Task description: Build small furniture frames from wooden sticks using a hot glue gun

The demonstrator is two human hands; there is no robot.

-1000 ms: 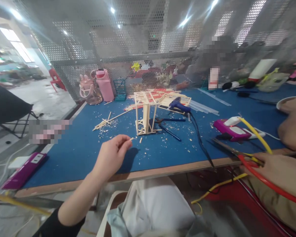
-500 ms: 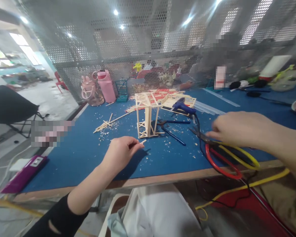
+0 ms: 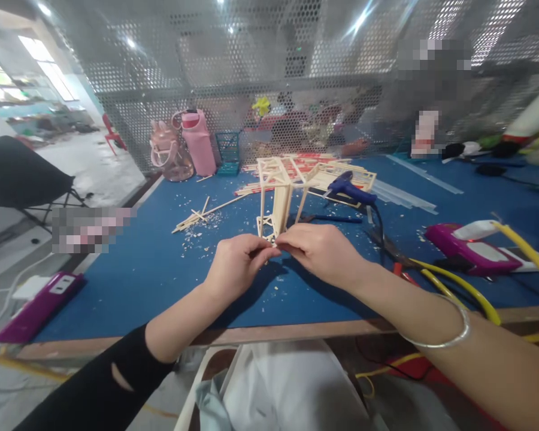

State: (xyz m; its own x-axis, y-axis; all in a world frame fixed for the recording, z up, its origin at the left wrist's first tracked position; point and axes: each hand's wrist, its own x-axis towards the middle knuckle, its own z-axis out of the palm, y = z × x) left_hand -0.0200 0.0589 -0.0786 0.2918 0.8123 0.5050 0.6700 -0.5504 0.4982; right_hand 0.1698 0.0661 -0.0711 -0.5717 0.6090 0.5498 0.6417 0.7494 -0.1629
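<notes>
A blue table [image 3: 139, 275] filled most of the view, backed by a perforated metal screen [image 3: 251, 78] along its far edge. On the far left of the table stood a pink bottle [image 3: 199, 149] beside a pink bag [image 3: 168, 158] and a small teal basket [image 3: 227, 154]. A stick frame [image 3: 275, 191] rose upright at mid-table, its legs vertical and its flat top joining further flat frames [image 3: 341, 176] that lay toward the screen; a blue glue gun [image 3: 351, 190] rested on these, nozzle pointing left, its black cord running toward the near edge. A magenta power strip [image 3: 474, 252] lay at the right with a yellow cable [image 3: 458, 290] in front of it, and another magenta strip [image 3: 36, 305] sat off the table's left corner. Loose sticks [image 3: 202, 214] and wood chips were scattered left of the frame. The left hand [image 3: 236, 266] and right hand [image 3: 326, 251] met just in front of the frame's base, partly hiding it; both were pinched closed, fingertips touching, on a small stick piece [image 3: 272, 244]. The piece was almost wholly covered by the fingers, so its long axis could not be told. A silver bangle [image 3: 444, 341] circled the right wrist.
</notes>
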